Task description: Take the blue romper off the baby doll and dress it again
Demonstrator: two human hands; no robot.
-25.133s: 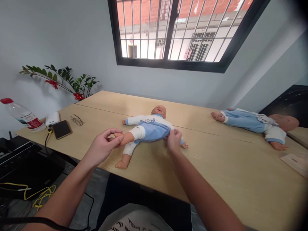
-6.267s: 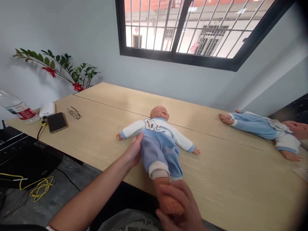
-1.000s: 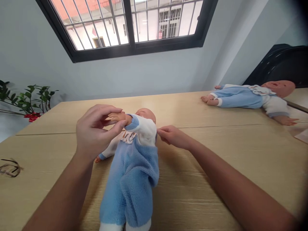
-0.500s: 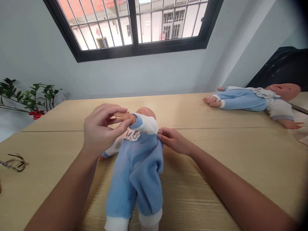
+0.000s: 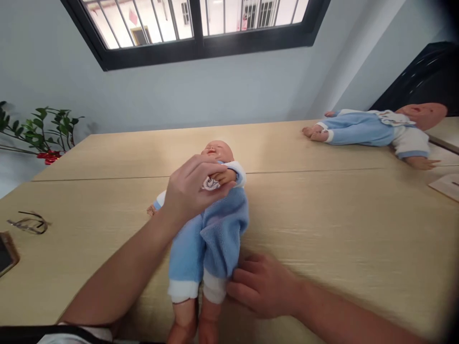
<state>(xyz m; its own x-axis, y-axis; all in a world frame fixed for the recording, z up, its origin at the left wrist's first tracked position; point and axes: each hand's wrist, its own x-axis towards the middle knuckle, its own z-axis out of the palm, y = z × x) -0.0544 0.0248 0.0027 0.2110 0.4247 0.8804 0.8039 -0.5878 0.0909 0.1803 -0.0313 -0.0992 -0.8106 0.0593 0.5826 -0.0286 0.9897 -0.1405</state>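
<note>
A baby doll (image 5: 224, 215) in a blue and white fleece outfit lies on its back on the wooden table (image 5: 304, 215), head away from me and bare feet near. My left hand (image 5: 195, 186) is over its chest, thumb and fingers closed around the doll's hand at the end of a white sleeve with a blue cuff. Beside the doll's lower leg, my right hand (image 5: 260, 286) is closed with curled fingers at the white trouser cuff, slightly blurred. Whether it pinches the cloth is hidden.
A second doll (image 5: 369, 129) in similar clothes lies at the far right, near a black chair (image 5: 419, 76) and a card (image 5: 446, 186). Glasses (image 5: 30, 223) and a phone (image 5: 6, 253) lie at left. A potted plant (image 5: 53, 126) stands beyond the table's left end.
My left hand has moved right with the doll's hand, across its chest. My right hand has come down from the doll's side to its lower leg. The view has tilted downward.
</note>
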